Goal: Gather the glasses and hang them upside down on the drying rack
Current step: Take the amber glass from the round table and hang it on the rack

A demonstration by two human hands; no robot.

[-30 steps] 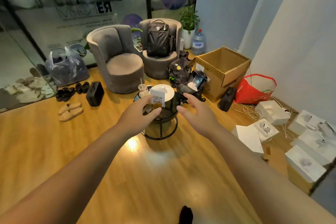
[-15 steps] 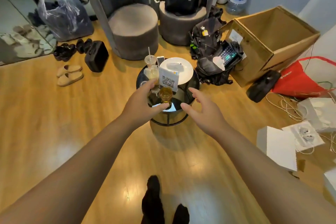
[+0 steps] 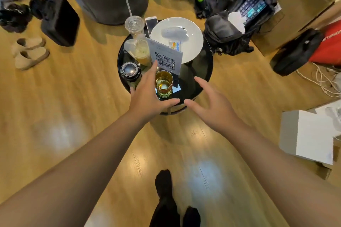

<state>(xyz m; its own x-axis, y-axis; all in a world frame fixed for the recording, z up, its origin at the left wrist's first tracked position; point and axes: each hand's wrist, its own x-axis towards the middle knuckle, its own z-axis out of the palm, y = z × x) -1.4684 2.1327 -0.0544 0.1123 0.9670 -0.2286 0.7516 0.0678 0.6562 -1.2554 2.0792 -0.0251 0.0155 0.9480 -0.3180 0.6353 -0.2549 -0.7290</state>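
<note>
An amber glass [image 3: 163, 84] with some yellow liquid stands upright near the front of a small round black table [image 3: 203, 64]. My left hand [image 3: 147, 96] is open just left of the glass, fingers spread, thumb reaching under its near side; I cannot tell if it touches. My right hand [image 3: 212, 104] hovers open over the table's front right edge, a little apart from the glass. A clear plastic cup with a straw [image 3: 134, 25] stands at the table's far left. No drying rack is in view.
On the table are a white plate [image 3: 191, 42], a QR code card [image 3: 166, 58], a bagged drink [image 3: 140, 50], a black lidded cup [image 3: 130, 71] and a phone [image 3: 151, 24]. Grey chairs, black bags, a cardboard box [image 3: 302, 2], slippers and white boxes ring it.
The view has closed in and tilted down over the table. Both hands have come nearer the amber glass, the left now beside it.
</note>
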